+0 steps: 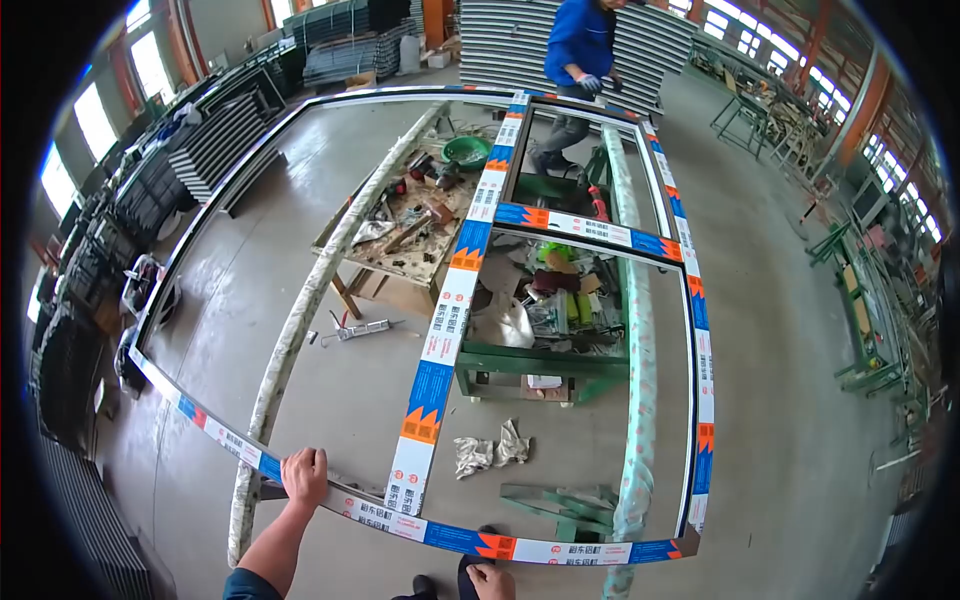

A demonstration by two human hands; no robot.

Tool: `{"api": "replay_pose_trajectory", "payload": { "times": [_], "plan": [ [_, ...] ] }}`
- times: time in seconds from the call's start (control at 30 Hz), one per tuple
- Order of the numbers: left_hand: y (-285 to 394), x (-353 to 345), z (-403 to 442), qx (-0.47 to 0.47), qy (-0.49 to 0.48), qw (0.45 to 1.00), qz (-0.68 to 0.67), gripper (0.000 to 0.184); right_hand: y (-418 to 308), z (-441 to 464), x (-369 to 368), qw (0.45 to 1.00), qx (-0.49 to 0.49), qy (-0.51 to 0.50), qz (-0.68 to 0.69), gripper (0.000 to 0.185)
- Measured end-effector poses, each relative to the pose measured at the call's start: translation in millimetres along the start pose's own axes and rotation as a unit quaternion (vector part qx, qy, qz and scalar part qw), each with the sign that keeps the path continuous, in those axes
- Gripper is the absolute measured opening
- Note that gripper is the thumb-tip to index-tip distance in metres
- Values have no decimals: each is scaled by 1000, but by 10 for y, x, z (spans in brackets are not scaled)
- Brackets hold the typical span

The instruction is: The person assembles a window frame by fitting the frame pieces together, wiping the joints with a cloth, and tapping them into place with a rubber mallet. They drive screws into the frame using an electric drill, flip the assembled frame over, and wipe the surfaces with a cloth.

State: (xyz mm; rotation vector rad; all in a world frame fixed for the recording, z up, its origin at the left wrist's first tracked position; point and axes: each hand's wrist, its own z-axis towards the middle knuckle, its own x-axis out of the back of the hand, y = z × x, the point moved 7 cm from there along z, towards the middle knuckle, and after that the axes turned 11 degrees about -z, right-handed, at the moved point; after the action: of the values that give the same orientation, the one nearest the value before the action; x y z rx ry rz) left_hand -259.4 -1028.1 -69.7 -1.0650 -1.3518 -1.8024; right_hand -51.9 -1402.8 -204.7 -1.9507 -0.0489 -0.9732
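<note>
A large window frame (434, 370), covered in blue, white and orange tape, lies across two wrapped support bars, one mottled white (300, 345) and one pale green (638, 400). My left hand (304, 477) is closed round the near edge of the frame, left of the middle upright. Low in the view, just below the near edge, my right hand (491, 581) has its fingers curled; what it holds, if anything, is hidden. Through the frame show a wooden table (390, 258) with tools and a green bowl (466, 151), and a green cart (545, 360) full of small parts.
Beyond the far edge stands a person in a blue top (582, 45) with gloved hands. A caulking gun (362, 329) and crumpled cloths (492, 449) lie on the floor. Stacked profiles (215, 145) stand at the left, green racks (860, 310) at the right.
</note>
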Motion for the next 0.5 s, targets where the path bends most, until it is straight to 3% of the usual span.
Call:
{"api": "replay_pose_trajectory", "payload": {
  "times": [0.5],
  "plan": [
    [20,7,31,5,-20,1000,-6,31,-167,111,-421,995,40,-69,-66,23]
  ]
}}
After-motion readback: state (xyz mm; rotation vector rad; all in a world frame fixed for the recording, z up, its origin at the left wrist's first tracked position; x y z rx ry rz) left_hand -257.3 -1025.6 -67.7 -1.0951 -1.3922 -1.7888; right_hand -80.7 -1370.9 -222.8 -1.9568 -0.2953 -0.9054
